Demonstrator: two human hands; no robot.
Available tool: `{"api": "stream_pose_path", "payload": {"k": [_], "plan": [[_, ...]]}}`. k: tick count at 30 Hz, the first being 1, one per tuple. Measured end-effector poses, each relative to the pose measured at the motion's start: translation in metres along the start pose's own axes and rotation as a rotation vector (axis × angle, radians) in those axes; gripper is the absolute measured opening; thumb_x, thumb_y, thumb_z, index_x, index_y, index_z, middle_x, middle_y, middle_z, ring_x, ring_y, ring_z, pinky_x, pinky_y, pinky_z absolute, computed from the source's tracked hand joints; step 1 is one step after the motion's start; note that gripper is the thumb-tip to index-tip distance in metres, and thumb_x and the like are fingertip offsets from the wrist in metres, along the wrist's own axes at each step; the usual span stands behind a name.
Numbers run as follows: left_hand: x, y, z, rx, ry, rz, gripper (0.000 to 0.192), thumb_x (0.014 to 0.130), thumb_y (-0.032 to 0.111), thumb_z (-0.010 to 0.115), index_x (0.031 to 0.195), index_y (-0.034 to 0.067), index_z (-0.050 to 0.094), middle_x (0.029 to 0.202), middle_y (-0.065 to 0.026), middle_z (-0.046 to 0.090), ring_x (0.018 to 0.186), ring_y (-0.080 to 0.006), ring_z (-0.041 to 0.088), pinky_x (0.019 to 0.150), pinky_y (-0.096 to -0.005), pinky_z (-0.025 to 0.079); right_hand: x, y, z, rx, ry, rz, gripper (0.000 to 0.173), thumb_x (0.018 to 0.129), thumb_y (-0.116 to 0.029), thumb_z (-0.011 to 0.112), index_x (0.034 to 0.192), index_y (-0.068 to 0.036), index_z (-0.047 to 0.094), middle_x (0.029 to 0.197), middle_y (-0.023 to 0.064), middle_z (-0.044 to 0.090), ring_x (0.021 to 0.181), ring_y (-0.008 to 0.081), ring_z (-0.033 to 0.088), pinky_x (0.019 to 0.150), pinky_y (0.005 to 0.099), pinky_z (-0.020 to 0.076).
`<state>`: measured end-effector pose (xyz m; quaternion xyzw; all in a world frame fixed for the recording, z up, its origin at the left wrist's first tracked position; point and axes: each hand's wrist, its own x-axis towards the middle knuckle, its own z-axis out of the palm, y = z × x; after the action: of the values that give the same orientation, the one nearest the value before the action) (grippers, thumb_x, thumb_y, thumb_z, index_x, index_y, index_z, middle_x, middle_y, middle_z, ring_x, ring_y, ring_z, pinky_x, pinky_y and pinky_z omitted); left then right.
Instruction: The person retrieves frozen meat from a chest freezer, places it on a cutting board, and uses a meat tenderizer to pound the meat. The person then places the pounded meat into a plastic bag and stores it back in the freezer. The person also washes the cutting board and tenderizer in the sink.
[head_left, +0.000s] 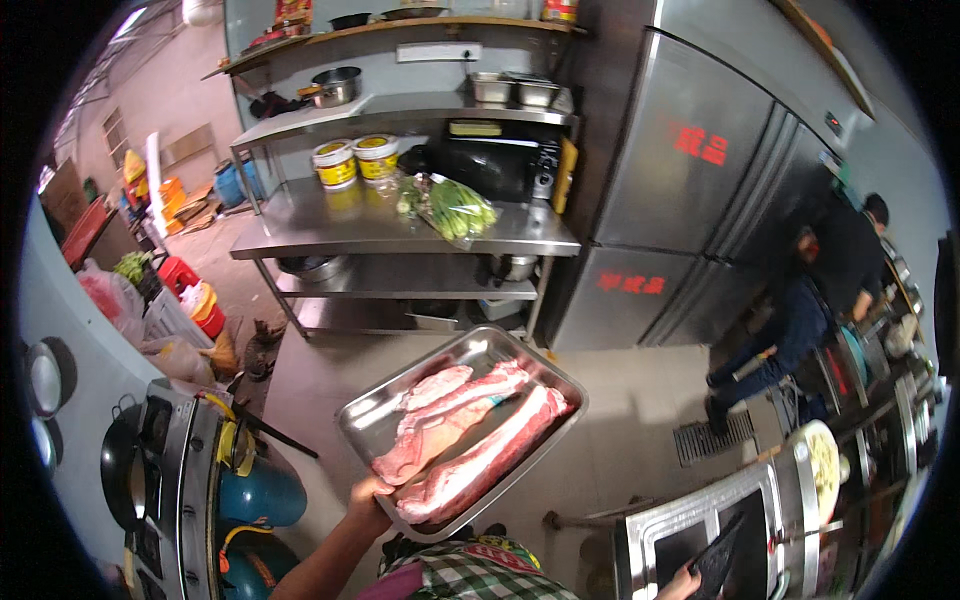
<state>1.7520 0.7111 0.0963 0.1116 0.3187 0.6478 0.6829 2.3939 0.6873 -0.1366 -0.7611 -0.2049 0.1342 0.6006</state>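
Observation:
My left hand (370, 496) grips the near left corner of a rectangular stainless steel tray (358, 427), holding it tilted above the floor. Several slabs of raw meat lie in it: a long fatty piece (484, 461) along the right side, and paler cuts (431, 435) beside it, one bearing a small blue-green mark. At the bottom right, my right hand (681, 583) holds a dark flat object (718, 559) by its edge, over a stainless steel sink unit (637, 536). What that object is cannot be made out.
Ahead stands a steel worktable (405, 238) bearing bagged green vegetables (457, 210) and two tubs (356, 160). A steel refrigerator (686, 165) is to its right. Two people (840, 232) stand at the right. On the left are a stove (180, 480) and gas cylinders (262, 484).

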Motion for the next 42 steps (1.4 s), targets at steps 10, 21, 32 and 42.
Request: {"api": "stream_pose_path", "payload": {"k": [10,21,32,42], "plan": [[0.108,0.082,0.009,0.063,0.195,0.236,0.050,0.062,0.011,0.049,0.110,-0.004,0.054,0.109,-0.0110,0.059,0.100,-0.0246,0.056,0.092,-0.0340,0.041,-0.039,-0.130,0.127,-0.017,-0.390,0.001,0.026,0.076,-0.030,0.062,0.074,-0.005,0.066,0.057,0.0039,0.059,0.045,0.0185,0.053,0.043,0.0352,0.0430],[0.415,0.342,0.047,0.029,-0.076,0.712,0.054,0.063,0.013,0.051,0.114,-0.004,0.048,0.109,-0.0144,0.056,0.101,-0.0278,0.056,0.093,-0.0370,0.045,-0.084,-0.269,0.342,0.365,-0.533,0.530,0.028,0.076,-0.029,0.061,0.085,-0.003,0.062,0.070,0.0056,0.060,0.061,0.0188,0.056,0.053,0.0345,0.0452],[0.711,0.523,0.086,-0.054,-0.180,0.773,0.042,0.083,0.029,0.058,0.114,0.003,0.049,0.107,-0.0091,0.053,0.093,-0.0210,0.052,0.080,-0.0350,0.044,-0.078,-0.264,0.304,0.630,-0.186,0.718,0.045,0.076,-0.018,0.058,0.115,0.002,0.048,0.102,0.0101,0.056,0.096,0.0219,0.055,0.078,0.0347,0.0457],[0.837,0.533,0.065,0.614,0.113,0.930,0.042,0.088,0.032,0.049,0.118,0.003,0.051,0.105,-0.0133,0.057,0.087,-0.0215,0.056,0.070,-0.0324,0.048,-0.215,-0.297,0.248,0.588,0.423,0.638,0.015,0.083,-0.018,0.059,0.094,-0.008,0.057,0.077,0.0034,0.062,0.066,0.0164,0.061,0.059,0.0290,0.0505]]}}
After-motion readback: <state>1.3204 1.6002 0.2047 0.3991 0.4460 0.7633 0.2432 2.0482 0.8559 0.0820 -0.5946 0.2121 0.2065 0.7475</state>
